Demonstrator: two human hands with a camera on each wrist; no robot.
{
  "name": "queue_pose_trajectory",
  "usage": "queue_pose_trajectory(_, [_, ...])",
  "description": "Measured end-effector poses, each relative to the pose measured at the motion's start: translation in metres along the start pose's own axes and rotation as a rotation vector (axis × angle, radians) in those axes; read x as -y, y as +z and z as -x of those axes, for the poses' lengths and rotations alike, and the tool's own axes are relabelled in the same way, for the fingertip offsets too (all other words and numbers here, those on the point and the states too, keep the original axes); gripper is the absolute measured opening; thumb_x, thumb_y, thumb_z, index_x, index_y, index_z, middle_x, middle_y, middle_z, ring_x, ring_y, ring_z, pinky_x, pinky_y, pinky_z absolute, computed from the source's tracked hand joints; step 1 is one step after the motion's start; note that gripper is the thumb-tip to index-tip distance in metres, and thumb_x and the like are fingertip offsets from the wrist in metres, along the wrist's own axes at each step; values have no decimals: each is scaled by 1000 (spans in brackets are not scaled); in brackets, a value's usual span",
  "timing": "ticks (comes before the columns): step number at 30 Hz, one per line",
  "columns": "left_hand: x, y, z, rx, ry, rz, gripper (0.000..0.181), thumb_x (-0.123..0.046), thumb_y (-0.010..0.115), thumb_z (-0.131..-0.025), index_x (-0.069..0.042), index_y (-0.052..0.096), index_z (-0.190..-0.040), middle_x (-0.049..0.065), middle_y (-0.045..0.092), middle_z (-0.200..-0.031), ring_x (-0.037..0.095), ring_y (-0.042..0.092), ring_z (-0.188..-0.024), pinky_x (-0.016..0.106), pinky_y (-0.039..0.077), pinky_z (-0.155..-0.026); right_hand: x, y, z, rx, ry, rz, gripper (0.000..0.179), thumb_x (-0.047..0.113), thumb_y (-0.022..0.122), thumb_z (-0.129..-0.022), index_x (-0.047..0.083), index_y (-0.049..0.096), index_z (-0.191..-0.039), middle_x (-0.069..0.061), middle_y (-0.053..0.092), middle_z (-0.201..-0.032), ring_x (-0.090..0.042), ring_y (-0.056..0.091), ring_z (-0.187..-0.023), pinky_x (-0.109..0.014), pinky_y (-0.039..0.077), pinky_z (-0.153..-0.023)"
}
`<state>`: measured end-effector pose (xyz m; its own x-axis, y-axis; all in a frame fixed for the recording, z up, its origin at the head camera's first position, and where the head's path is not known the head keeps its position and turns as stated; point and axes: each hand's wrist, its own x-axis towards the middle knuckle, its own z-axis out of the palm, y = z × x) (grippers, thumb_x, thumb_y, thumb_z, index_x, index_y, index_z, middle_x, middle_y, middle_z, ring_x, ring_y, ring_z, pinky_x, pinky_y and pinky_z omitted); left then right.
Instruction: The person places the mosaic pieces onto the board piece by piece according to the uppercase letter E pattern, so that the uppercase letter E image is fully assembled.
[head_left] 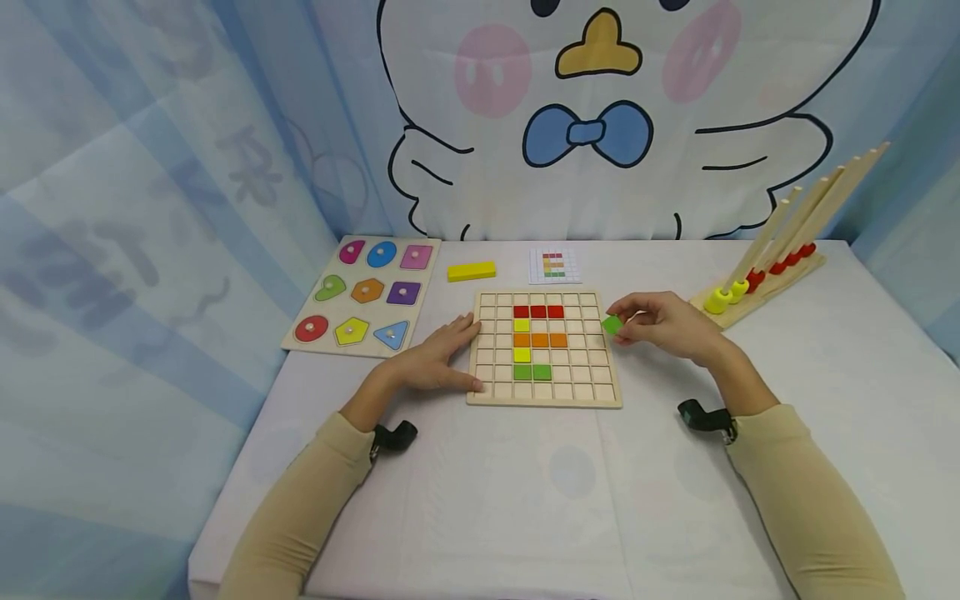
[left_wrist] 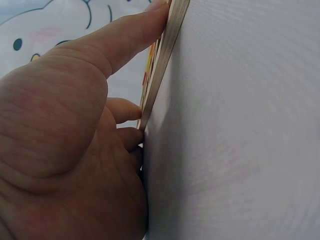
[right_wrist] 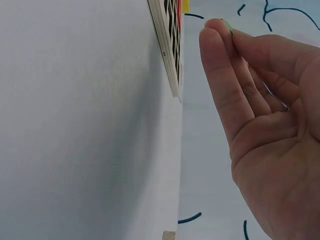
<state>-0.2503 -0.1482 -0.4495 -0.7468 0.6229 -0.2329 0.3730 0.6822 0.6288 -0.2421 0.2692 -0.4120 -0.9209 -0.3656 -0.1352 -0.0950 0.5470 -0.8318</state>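
A wooden grid board [head_left: 545,400] lies flat on the table. In its cells sit a row of red tiles [head_left: 538,312], a row of orange tiles [head_left: 540,340], two single yellow tiles [head_left: 521,355] and two green tiles [head_left: 532,372]. My left hand [head_left: 437,360] rests against the board's left edge, thumb and fingers spread along it; the left wrist view shows the thumb [left_wrist: 130,40] touching the rim. Just off the board's right edge, my right hand [head_left: 663,323] pinches a green tile [head_left: 612,324] between thumb and fingertips, raised above the table. In the right wrist view the fingers mostly hide it.
A pattern card [head_left: 554,267] lies behind the board, with a yellow block [head_left: 471,271] to its left. At the left is a knobbed shape puzzle [head_left: 360,304]. A wooden peg stand [head_left: 757,283] with red and yellow beads stands at the back right.
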Motion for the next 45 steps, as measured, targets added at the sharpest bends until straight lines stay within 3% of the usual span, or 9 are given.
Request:
queue_pose_trajectory(8, [0, 0, 0, -1, -2, -1, 115, -58, 78, -86, -16, 10, -169, 2, -5, -177, 23, -7, -164, 47, -1, -133, 2, 12, -7, -41, -106, 43, 29, 13, 79, -93, 5, 71, -120, -14, 67, -102, -21, 61, -89, -21, 53, -73])
queue_pose_trajectory(15, [-2, -1, 1, -1, -4, -7, 114, -56, 78, -86, -16, 10, -169, 2, -5, -177, 22, -7, -164, 47, 0, -133, 8, 20, -11, -32, -120, 70, 27, 13, 83, -89, 7, 74, -114, -12, 65, -95, -23, 57, -86, -21, 48, -69])
queue_pose_trajectory(29, [-3, -3, 2, -8, -5, 0, 114, -55, 79, -86, -16, 11, -169, 2, -5, -177, 22, -7, -164, 48, 0, -133, 17, 42, -22, 89, -232, 159, 24, 16, 87, -85, 7, 74, -102, -4, 64, -82, -17, 55, -75, -22, 46, -64])
queue_pose_trajectory(37, [-2, -2, -1, 2, 5, -9, 114, -55, 78, -87, -14, 10, -169, 5, -6, -177, 24, -8, -164, 47, -1, -133, 31, 55, -23, 229, -162, 220, 23, 16, 87, -84, 8, 73, -101, -1, 64, -81, -18, 58, -79, -23, 48, -67])
queue_pose_trajectory(45, [-2, -1, -2, 4, 5, -19, 114, -54, 79, -87, -13, 10, -168, 5, -5, -177, 25, -7, -164, 49, 0, -133, 34, 62, -23, 265, -143, 253, 21, 17, 88, -84, 11, 73, -98, 0, 63, -81, -18, 58, -78, -25, 49, -67])
